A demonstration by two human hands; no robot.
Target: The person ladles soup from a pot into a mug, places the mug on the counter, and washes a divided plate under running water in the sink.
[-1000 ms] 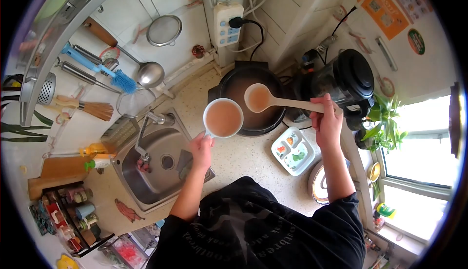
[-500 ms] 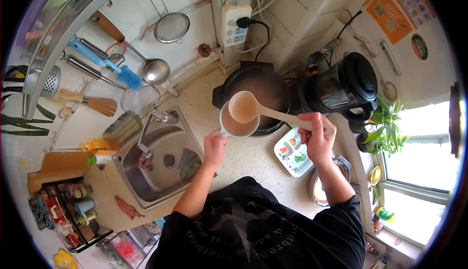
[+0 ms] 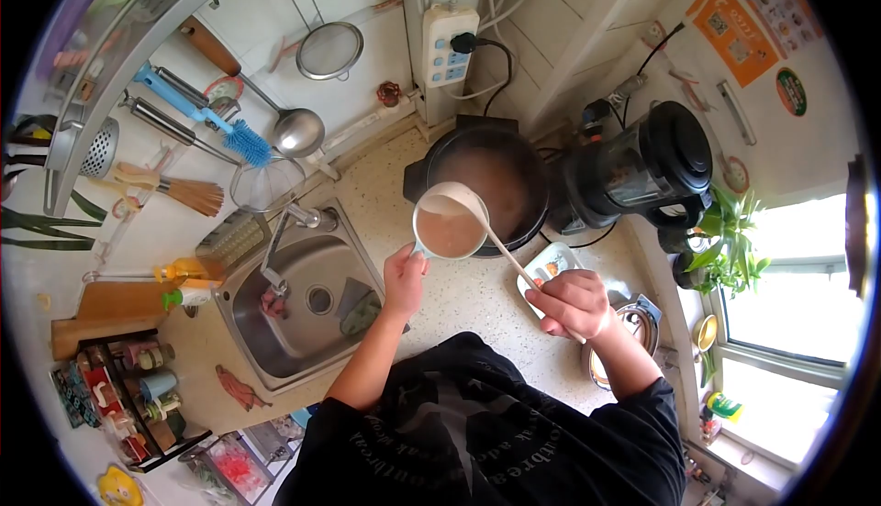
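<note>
Head view: ladle tipped over a handled cup

Right-hand fingers close around the far-from-bowl end of the ladle (image 3: 506,251); the right hand (image 3: 576,304) is clamped on it. Left-hand fingers are together on the handle of the cup (image 3: 418,229), the left hand (image 3: 404,278) at its near left side. The ladle's bowl is tilted at the cup's far rim; whether they touch, I cannot tell. Pinkish-brown liquid (image 3: 448,239) sits in the cup.

The ladle looks light and stiff, best held well back along its handle; the cup is probably heavier with its liquid, liable to slosh, perhaps slippery if wet, so its handle is the sensible hold.

Just beyond, to the right, stands a dark pot (image 3: 542,185). A divided plate (image 3: 561,251) lies partly behind the right hand, a blender (image 3: 656,162) far right, and a sink (image 3: 240,315) left.
</note>
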